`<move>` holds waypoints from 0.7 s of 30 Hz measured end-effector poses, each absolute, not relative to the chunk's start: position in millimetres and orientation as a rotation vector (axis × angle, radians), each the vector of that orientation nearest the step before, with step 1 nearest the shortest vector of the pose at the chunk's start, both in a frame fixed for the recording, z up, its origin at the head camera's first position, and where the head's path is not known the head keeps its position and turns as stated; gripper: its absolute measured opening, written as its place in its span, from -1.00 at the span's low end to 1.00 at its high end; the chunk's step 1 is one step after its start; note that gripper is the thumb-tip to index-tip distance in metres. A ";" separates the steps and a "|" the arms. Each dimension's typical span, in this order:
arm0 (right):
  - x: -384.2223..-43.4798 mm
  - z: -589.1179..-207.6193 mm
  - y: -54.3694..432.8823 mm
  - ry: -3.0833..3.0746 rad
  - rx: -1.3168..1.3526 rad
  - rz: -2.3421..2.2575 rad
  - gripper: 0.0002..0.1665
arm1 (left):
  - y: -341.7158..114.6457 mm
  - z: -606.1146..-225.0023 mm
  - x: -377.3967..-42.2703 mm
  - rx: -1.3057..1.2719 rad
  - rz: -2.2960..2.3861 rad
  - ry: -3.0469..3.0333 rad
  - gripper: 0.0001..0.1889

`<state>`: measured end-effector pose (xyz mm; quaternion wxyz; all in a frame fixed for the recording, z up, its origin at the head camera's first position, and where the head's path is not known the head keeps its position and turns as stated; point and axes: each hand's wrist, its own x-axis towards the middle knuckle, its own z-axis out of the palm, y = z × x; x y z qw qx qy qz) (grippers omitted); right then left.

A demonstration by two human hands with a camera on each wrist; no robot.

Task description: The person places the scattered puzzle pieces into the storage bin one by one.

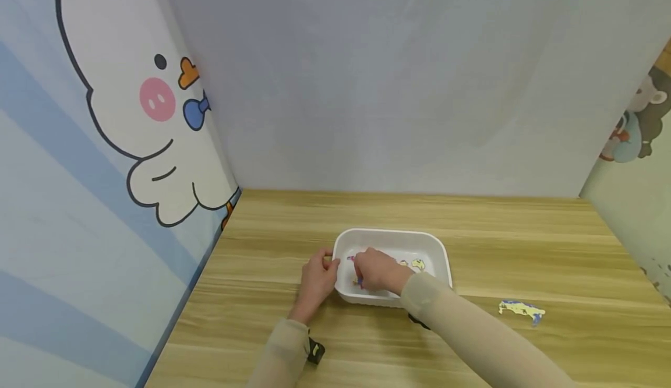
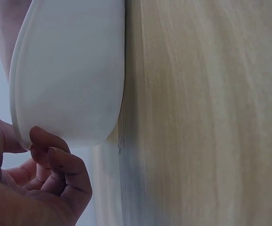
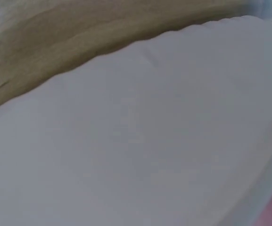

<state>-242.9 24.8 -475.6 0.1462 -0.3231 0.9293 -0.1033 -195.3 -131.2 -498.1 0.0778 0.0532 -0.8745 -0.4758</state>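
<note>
A white plastic basin [image 1: 442, 254] with rounded corners stands on the table. My left hand [image 1: 318, 274] pinches its rim at the left end; in the left wrist view the thumb and curled fingers of the left hand [image 2: 41, 183] meet at the rim of the basin [image 2: 74, 70]. Inside the basin is my right hand [image 1: 380, 270], fingers bent down toward the bottom. Small coloured pieces [image 1: 417, 264], yellow and dark, lie to its right. A reddish-blue piece [image 1: 359, 283] shows by its fingertips, which are hidden. The right wrist view holds mostly the basin's outer wall [image 3: 140, 127].
On the wood-grain table [image 1: 524, 242], right of the basin, lies a thin yellow and blue piece [image 1: 521, 309] with an irregular outline. A grey-white curtain [image 1: 393, 85] hangs behind the table. A cartoon-printed panel [image 1: 120, 85] borders the left side.
</note>
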 end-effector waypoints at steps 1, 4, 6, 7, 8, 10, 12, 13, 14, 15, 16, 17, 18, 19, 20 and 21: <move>-243.3 -475.1 26.2 2.676 -0.932 -0.297 -0.74 | -130.3 -497.6 -195.6 0.155 -1.424 -2.617 -0.78; -244.7 -470.2 31.9 2.659 -0.915 -0.325 -0.78 | -128.0 -496.3 -196.5 0.155 -1.436 -2.613 -0.78; -245.3 -464.6 37.1 2.653 -0.920 -0.336 -0.80 | -126.9 -496.3 -196.3 0.158 -1.440 -2.605 -0.77; -245.8 -461.7 40.1 2.652 -0.932 -0.339 -0.82 | -126.3 -496.3 -196.2 0.161 -1.442 -2.605 -0.77; -245.7 -458.7 43.4 2.650 -0.940 -0.351 -0.83 | -125.8 -496.4 -196.0 0.165 -1.443 -2.610 -0.77; -245.2 -453.1 50.3 2.662 -0.983 -0.351 -0.83 | -125.0 -496.8 -195.3 0.174 -1.442 -2.609 -0.77; -244.7 -449.8 57.4 2.681 -1.009 -0.347 -0.88 | -124.7 -497.6 -195.0 0.181 -1.439 -2.614 -0.78; -244.4 -448.5 60.8 2.684 -1.009 -0.345 -0.90 | -124.8 -498.4 -195.1 0.184 -1.436 -2.617 -0.79; -244.1 -446.9 63.8 2.685 -1.007 -0.351 -0.92 | -125.0 -499.3 -195.2 0.190 -1.436 -2.618 -0.79; -243.7 -445.4 66.8 2.688 -0.997 -0.353 -0.94 | -125.2 -500.1 -195.3 0.193 -1.436 -2.615 -0.79; -243.4 -444.2 69.5 2.687 -0.986 -0.366 -0.96 | -125.4 -500.9 -195.5 0.195 -1.435 -2.614 -0.79; -243.2 -442.9 72.2 2.686 -0.976 -0.374 -0.96 | -125.7 -501.6 -195.7 0.195 -1.433 -2.614 -0.80; -242.9 -441.6 74.6 2.684 -0.968 -0.387 -0.94 | -125.9 -502.3 -195.8 0.199 -1.434 -2.614 -0.80; -242.7 -440.3 77.0 2.679 -0.969 -0.400 -0.92 | -126.2 -502.6 -195.7 0.202 -1.434 -2.612 -0.80; -242.5 -439.0 79.3 2.673 -0.968 -0.417 -0.90 | -126.4 -502.8 -195.6 0.208 -1.437 -2.610 -0.80; -242.1 -437.8 81.8 2.669 -0.963 -0.427 -0.88 | -126.6 -502.6 -195.5 0.211 -1.436 -2.609 -0.79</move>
